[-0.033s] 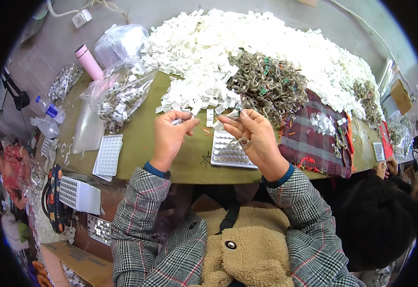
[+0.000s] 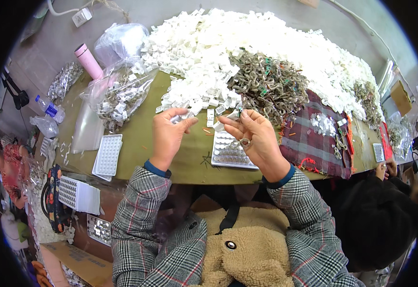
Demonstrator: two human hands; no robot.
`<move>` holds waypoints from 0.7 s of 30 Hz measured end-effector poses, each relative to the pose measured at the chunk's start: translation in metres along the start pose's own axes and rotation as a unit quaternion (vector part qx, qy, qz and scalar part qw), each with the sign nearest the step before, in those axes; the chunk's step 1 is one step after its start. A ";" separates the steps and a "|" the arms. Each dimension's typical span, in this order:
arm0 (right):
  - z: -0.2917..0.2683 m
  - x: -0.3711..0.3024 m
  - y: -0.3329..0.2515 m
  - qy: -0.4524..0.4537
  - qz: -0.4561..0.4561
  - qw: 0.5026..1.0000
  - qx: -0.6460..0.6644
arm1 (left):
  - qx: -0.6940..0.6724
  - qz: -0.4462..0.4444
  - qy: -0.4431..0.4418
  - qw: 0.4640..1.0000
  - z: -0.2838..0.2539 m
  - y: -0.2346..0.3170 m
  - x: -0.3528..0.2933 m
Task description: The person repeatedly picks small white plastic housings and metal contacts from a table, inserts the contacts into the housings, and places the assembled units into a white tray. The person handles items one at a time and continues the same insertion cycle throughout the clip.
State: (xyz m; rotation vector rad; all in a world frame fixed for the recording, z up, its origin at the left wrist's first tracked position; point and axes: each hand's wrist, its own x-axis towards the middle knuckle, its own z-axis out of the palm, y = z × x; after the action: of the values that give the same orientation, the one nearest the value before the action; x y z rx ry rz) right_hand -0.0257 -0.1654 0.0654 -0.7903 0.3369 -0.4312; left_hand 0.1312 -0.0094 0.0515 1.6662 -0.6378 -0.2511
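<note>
Olive tabletop (image 2: 185, 165) under both hands (image 2: 166, 136) (image 2: 262, 138), small pale pieces (image 2: 233, 115) in their fingertip pinch

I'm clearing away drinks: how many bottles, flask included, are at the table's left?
2: pink flask at the back left; clear bottle to its left. Plastic bags could hide others.

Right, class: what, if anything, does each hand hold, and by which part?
Left hand: a small whitish piece between thumb and fingers. Right hand: a white piece at the fingertips. Which part of either is gripped cannot be told.
</note>
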 end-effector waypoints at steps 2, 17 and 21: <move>0.003 -0.002 -0.001 -0.006 0.009 1.000 -0.023 | -0.007 0.048 0.016 0.999 0.000 0.000 -0.001; -0.029 -0.082 -0.017 -0.188 0.125 0.971 -0.075 | -0.334 -0.336 -0.390 0.790 0.017 0.028 -0.097; -0.039 -0.101 -0.009 -0.206 0.071 0.975 -0.050 | -0.422 -0.326 -0.341 0.774 0.032 0.022 -0.131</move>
State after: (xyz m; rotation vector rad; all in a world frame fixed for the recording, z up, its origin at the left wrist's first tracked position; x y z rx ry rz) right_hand -0.1323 -0.1452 0.0597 -0.9260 0.0260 -0.1102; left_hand 0.0017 0.0329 0.0413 0.7977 -0.3274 -1.4756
